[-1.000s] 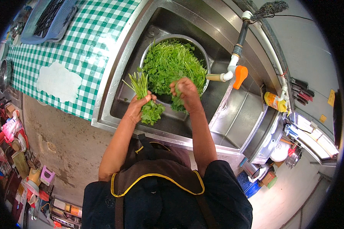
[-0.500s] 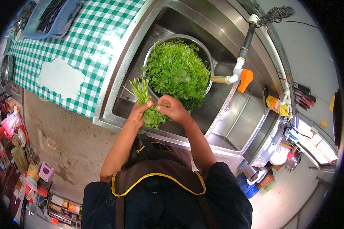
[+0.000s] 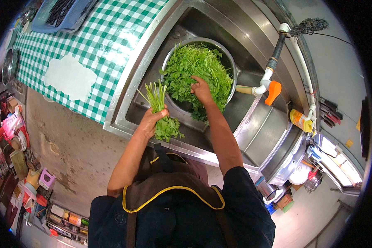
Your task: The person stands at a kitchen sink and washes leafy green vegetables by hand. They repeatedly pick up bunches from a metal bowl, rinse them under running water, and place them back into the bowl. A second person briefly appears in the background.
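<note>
My left hand (image 3: 151, 120) is closed round a small bunch of cilantro-like greens (image 3: 168, 129), over the near edge of the sink. Its pale cut stems point up and away, and the leaves hang below the fist. A round metal basin (image 3: 165, 62) in the sink is heaped with more of these greens (image 3: 194, 70). Over the near part of that heap is my right hand (image 3: 201, 91), its index finger stretched out and the other fingers bent. Nothing shows in its grip. Whether the fingertips touch the leaves I cannot tell.
Around the basin runs a steel sink (image 3: 138, 103). A white pipe tap with an orange handle (image 3: 273, 92) stands to its right, by a second steel compartment (image 3: 258, 132). Leftward lies a green checked tablecloth (image 3: 115, 53) with a blue basket (image 3: 49, 27) on it.
My right hand has moved away from the bunch, up and right onto the heap in the basin, its index finger now stretched out. My left hand still holds the bunch in nearly the same place.
</note>
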Demonstrator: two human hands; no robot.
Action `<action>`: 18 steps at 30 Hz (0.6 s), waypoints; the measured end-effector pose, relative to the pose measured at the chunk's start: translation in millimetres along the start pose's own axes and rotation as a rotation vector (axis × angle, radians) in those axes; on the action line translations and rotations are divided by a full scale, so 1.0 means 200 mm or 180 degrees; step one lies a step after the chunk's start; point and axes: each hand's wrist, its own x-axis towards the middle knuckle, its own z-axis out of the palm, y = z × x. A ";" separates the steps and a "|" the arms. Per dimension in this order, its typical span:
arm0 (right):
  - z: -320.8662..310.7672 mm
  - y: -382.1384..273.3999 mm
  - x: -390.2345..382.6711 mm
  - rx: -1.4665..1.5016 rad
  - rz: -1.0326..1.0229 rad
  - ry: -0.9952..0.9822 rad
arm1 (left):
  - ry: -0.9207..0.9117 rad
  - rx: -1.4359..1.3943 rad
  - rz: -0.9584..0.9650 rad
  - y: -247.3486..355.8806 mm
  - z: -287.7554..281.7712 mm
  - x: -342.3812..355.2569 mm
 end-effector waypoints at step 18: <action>0.27 0.02 -0.21 -0.2397 -0.0913 0.0956 | -0.0044 0.0086 -0.0032 -0.01 0.02 0.01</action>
